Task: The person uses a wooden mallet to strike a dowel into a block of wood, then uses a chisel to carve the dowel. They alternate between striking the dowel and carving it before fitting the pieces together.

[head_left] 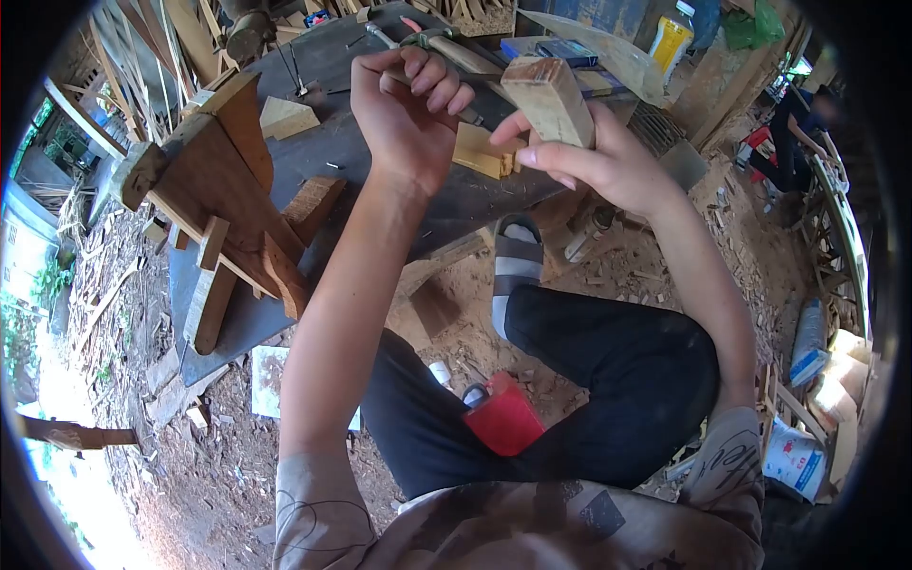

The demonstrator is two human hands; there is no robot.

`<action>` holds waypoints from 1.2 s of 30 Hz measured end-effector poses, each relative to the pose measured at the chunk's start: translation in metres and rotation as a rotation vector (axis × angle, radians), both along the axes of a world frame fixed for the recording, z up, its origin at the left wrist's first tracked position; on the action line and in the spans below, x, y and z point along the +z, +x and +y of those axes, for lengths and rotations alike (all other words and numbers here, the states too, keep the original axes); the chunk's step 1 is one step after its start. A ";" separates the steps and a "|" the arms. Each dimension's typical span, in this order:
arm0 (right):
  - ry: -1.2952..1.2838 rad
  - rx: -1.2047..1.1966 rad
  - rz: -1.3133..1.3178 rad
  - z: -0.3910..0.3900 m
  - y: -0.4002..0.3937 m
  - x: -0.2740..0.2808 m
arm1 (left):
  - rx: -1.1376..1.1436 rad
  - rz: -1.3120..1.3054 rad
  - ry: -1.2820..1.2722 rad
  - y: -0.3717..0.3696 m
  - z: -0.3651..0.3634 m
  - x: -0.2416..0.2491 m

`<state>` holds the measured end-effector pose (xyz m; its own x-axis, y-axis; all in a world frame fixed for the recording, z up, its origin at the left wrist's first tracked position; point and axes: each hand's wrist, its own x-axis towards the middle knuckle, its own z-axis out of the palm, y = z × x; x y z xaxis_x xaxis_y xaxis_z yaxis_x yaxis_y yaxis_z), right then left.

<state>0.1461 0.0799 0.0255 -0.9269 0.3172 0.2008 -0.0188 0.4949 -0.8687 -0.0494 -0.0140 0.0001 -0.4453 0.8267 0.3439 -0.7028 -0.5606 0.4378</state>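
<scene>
My right hand [608, 161] grips a pale wooden block [546, 100], with its darker end face turned up. The thumb lies along the lower end of the block and the index finger points left. To the left, my left hand [408, 109] is raised palm up over the dark tabletop [366, 223], its fingers curled in. Whatever those fingers hold, if anything, is hidden. Behind the hands lies a hammer-like tool [461, 54] with a wooden handle. Just beneath them is a yellowish piece of wood [480, 152].
A wooden bracket-like assembly [214, 180] stands on the table's left side, near a small wedge of wood [288, 118]. A yellow bottle [673, 43] stands at the back right. A red object [505, 415] sits between my legs. Wood scraps litter the ground; another person [793, 142] is far right.
</scene>
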 end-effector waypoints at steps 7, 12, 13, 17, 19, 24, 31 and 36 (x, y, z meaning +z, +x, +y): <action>-0.051 -0.146 0.189 0.014 -0.002 -0.007 | -0.017 0.375 -0.071 0.020 -0.001 0.009; -0.132 -0.186 0.244 0.014 -0.003 -0.008 | 0.018 0.584 -0.148 0.030 -0.003 0.010; -0.137 -0.190 0.247 0.015 -0.004 -0.009 | 0.051 0.610 -0.160 0.032 -0.004 0.011; -0.158 -0.200 0.243 0.017 -0.004 -0.013 | 0.086 0.624 -0.169 0.033 -0.004 0.011; -0.161 -0.205 0.241 0.016 -0.005 -0.013 | 0.079 0.652 -0.161 0.032 -0.004 0.010; -0.144 -0.212 0.238 0.019 -0.006 -0.016 | 0.070 0.665 -0.149 0.031 -0.002 0.007; -0.150 -0.206 0.237 0.015 -0.006 -0.014 | 0.064 0.703 -0.131 0.029 0.000 0.006; 0.364 -0.359 0.417 0.028 -0.009 -0.024 | 0.051 0.732 -0.238 0.034 0.003 0.002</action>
